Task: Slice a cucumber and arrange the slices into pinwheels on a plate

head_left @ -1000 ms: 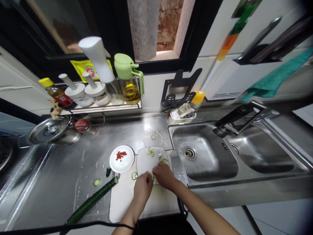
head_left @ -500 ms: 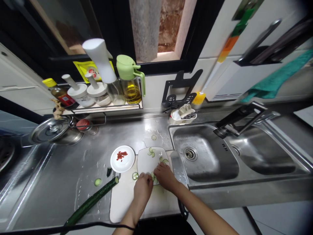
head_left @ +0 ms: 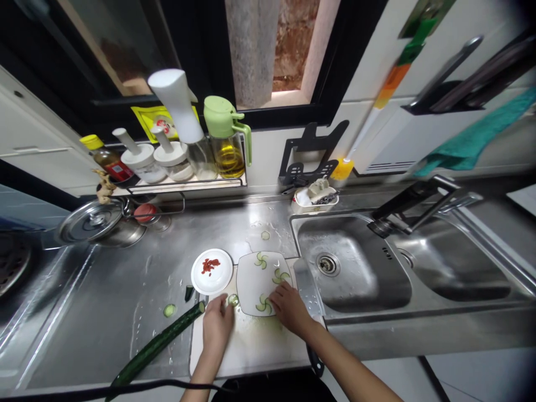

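A squarish white plate (head_left: 250,279) lies on the cutting board (head_left: 251,352) and bears three pinwheels of thin cucumber slices (head_left: 261,260). My right hand (head_left: 292,310) rests over the plate's lower right edge, its fingertips beside the nearest pinwheel (head_left: 263,304); its fingers are extended, with nothing visible in them. Left of the plate, my left hand (head_left: 218,322) is over the board, thumb and fingers apart, beside a round cucumber piece (head_left: 233,300). A long cucumber (head_left: 157,349) lies left of that hand, its cut end close to the fingers.
A round white plate (head_left: 221,284) holds small red pieces. A cleaver (head_left: 307,287) lies along the board's right side, next to the double sink (head_left: 352,257). Loose cucumber bits (head_left: 169,310) lie on the steel counter. Behind stands a rack with seasoning jars and an oil bottle (head_left: 229,151).
My left hand has moved left from the near pinwheel to beside the round cucumber piece. My right hand has drawn slightly right and down, uncovering more of the pinwheels.
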Motion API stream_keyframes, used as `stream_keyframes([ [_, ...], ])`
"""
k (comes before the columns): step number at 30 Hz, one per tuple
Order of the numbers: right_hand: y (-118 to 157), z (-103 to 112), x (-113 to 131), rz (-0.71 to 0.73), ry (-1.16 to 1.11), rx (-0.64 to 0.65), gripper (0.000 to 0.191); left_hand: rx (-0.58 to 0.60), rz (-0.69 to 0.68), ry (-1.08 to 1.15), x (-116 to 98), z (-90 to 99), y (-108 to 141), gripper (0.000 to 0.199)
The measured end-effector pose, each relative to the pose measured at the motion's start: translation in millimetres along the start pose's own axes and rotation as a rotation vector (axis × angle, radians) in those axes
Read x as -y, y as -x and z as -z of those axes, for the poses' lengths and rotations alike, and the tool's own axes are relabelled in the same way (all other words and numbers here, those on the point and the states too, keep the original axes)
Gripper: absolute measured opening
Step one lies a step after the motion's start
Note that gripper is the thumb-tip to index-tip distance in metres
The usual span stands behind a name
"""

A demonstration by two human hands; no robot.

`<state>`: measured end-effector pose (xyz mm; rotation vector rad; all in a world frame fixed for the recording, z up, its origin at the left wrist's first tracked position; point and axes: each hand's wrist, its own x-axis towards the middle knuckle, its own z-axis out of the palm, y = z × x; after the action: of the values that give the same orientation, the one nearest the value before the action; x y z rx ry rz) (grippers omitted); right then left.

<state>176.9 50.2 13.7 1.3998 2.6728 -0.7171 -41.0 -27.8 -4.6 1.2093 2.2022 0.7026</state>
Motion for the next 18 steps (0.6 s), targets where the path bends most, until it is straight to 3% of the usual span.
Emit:
stream_keyframes([
  [8, 6.1, -3.5, 1.6, 0.008, -0.003, -0.01, 0.021, -0.014, -0.144, -0.073, 11.4, -7.2, -6.1, 0.029],
  [18, 10.1, -1.5, 6.9, 0.005, -0.04, -0.046, 0.017, -0.003, -0.156, -0.093, 11.1, -6.4, -10.5, 0.017],
])
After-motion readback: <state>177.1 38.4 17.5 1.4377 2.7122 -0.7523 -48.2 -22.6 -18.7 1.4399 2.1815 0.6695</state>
